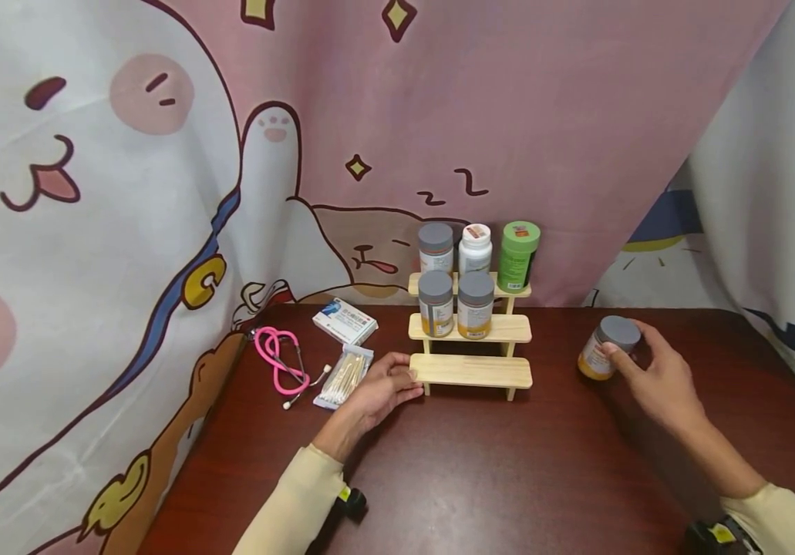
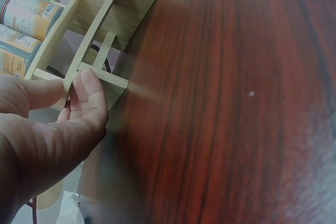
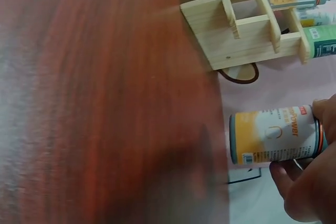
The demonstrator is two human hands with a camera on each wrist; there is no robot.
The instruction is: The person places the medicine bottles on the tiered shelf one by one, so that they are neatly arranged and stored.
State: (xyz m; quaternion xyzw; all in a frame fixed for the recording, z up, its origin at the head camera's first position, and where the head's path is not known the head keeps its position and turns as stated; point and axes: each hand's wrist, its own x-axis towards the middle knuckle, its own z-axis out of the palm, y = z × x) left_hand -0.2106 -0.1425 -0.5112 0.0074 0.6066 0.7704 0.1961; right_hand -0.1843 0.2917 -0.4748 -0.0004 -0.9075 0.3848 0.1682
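A three-step wooden shelf (image 1: 469, 371) stands in the middle of the table. At the left end of its lowest step, my left hand (image 1: 385, 389) pinches the board between thumb and fingers, as the left wrist view shows closely. My right hand (image 1: 664, 378) grips a supplement jar (image 1: 597, 358) near its grey lid, out to the right of the shelf. Its label is white and orange in the right wrist view. Two similar jars (image 1: 475, 312) stand on the middle step. On the top step are a grey-lidded jar (image 1: 436, 250), a white bottle (image 1: 475, 250) and a green jar (image 1: 518, 258).
Left of the shelf lie a pink stethoscope (image 1: 268, 348), a medicine box (image 1: 345, 321) and a pack of cotton swabs (image 1: 344, 378). Behind the dark red table (image 1: 473, 470) hangs a cartoon-printed curtain (image 1: 543, 116), which also runs along the left side.
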